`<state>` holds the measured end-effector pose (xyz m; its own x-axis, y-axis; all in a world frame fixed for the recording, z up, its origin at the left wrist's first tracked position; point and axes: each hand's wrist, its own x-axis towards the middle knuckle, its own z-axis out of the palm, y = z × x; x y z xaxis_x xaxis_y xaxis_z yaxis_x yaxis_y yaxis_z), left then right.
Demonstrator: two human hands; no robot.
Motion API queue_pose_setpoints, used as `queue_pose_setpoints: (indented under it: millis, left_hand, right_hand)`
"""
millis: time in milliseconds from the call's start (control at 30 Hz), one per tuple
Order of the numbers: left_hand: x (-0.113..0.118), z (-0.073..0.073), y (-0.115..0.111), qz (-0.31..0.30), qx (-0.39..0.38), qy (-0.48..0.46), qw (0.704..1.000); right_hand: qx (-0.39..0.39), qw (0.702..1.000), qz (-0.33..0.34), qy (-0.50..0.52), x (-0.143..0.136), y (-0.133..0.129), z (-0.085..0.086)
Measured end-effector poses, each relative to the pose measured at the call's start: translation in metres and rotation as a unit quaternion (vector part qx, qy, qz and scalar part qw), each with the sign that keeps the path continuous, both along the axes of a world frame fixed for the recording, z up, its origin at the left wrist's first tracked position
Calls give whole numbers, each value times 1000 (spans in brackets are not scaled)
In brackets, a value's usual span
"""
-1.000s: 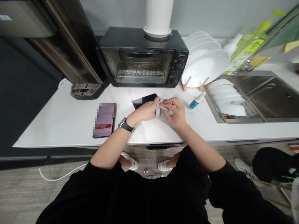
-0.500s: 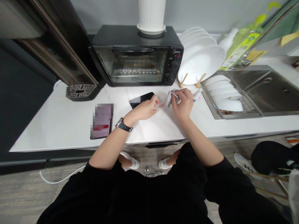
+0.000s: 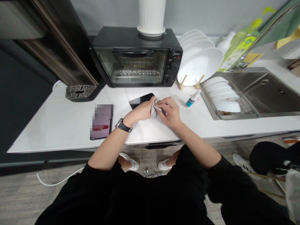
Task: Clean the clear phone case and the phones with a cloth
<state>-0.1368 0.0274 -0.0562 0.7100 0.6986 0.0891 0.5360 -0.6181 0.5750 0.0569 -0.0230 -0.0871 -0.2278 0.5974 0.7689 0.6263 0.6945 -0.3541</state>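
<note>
My left hand, with a dark-strapped watch on its wrist, pinches one end of a thin clear piece, which is now mostly hidden by the fingers and cloth. My right hand grips a crumpled light grey cloth and presses it round the piece, right against the left fingertips. Just behind the left hand lies a black flat device, partly covered. To the right of my right hand stands a small spray bottle with a blue label and white top.
A phone lies left on the white counter. Behind are a toaster oven with a white pot on top and racked plates. Right are bowls in a wire rack and a sink. A person's shoe shows lower right.
My right hand has slid left with the cloth, from further along the clear piece to the left fingertips. The spray bottle, hidden behind that hand before, now shows fully. My left hand has barely moved.
</note>
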Motion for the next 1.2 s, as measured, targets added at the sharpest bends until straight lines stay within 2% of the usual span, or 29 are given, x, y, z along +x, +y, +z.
queue_pose_setpoints:
  millis: [100,200,433,533,667,733,867,933,1067,1200]
  left_hand:
    - [0,0,0,-4,-7,-2,1000]
    - [1,2,1,6,-14,11,1000]
    - [-1,0,4,19,-30,20,999]
    - [-2,-3,5,21,-40,26,999]
    - [-1,-3,4,27,-38,24,999]
    - [0,-1,3,32,-28,26,999]
    - [-1,3,1,13,-19,18,1000]
    - [-2,3,0,-5,-21,1,1000]
    - [-2,2,1,4,-22,6,1000]
    - [0,0,3,13,-32,13,999]
  right_hand:
    - [6,1000,-9,-11,-1,0,1]
    - [16,999,-49,-1,3,1,3]
    - [-25,975,-214,52,28,12,4]
    - [-25,965,-254,59,37,16,3]
    - [-2,973,-223,66,34,16,1]
    - [15,984,-165,60,27,13,1]
    - [48,999,-3,1,9,7,0]
    - [54,998,32,-20,4,5,0]
    - [61,998,11,-12,4,4,1]
    - [36,994,-103,9,19,7,3]
